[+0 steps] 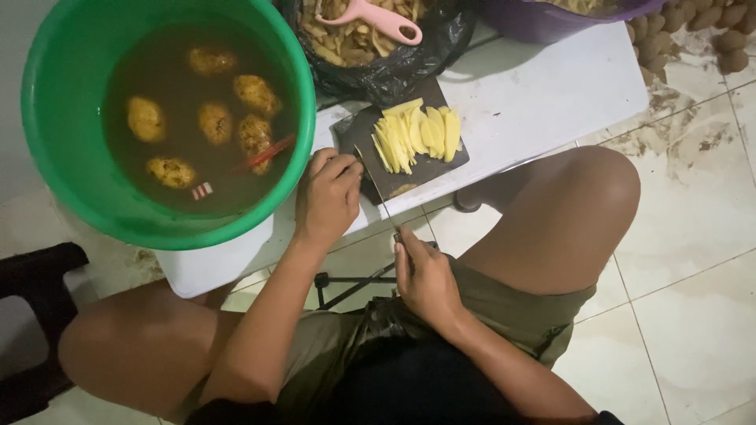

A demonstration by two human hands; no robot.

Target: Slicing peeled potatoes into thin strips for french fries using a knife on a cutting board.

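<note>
My left hand (327, 195) rests on the near left corner of a dark cutting board (403, 169), fingers curled against it and the knife's blade. My right hand (425, 275) grips the handle of a thin knife (376, 185) whose blade runs up to the board's left part. Yellow potato slices and sticks (417, 134) lie fanned on the board. The board sits on a low white table (535, 94).
A green bucket (59, 126) of brown water with several potatoes stands at the left. A black bag of peels (378, 39) with a pink peeler (382, 17) is behind the board. My bare knees flank the table; unpeeled potatoes (693, 31) lie on the tiled floor.
</note>
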